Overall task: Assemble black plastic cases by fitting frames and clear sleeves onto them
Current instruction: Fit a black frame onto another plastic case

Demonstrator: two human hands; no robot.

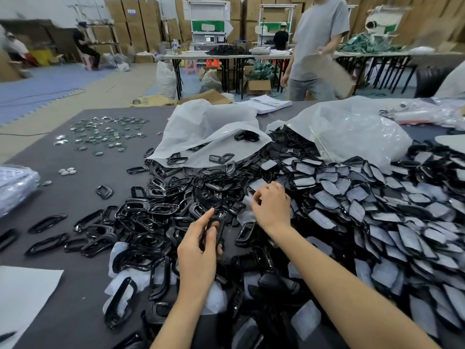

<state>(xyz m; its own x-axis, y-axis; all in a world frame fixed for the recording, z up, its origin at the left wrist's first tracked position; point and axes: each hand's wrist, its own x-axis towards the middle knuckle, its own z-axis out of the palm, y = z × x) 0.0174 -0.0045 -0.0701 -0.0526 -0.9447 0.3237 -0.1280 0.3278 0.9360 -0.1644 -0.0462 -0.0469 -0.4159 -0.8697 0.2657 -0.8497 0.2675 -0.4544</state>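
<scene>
Left fingers: the left hand (197, 250) curls narrowly around one black frame (217, 233), thumb on one side and fingers on the other, the index finger pointing up past it.
Right fingers: the right hand (271, 206) pinches a clear sleeve (247, 212) between thumb and fingertips, just right of the held frame and apart from it.
Risk, sleeve: the thin film looks limp, so a pinch at one corner may let it fold or crease before it meets the frame; two sleeves may also cling together and come up as one.
Risk, frame: its gloss suggests a slippery surface; a light grip may let it twist or drop back into the heap, where it would be lost among identical pieces.
Risk, pile: the forearms hang low over loose parts, so a sweep could push pieces off the near edge.
Frames heap (151, 215): hard, shiny black plastic loops, rounded rectangles with open middles, tangled and overlapping.
Finished pile (377, 210): flat black cases with grey-white faces, overlapping like scales, to the right of the hands.
Bags (208, 127): crumpled translucent white plastic, open-mouthed, spilling black parts.
Small metal pieces (105, 132): bright and silvery, scattered far left; too small to tell their shape.
Table (75, 197): dark grey, matte, cloth-like surface.
</scene>
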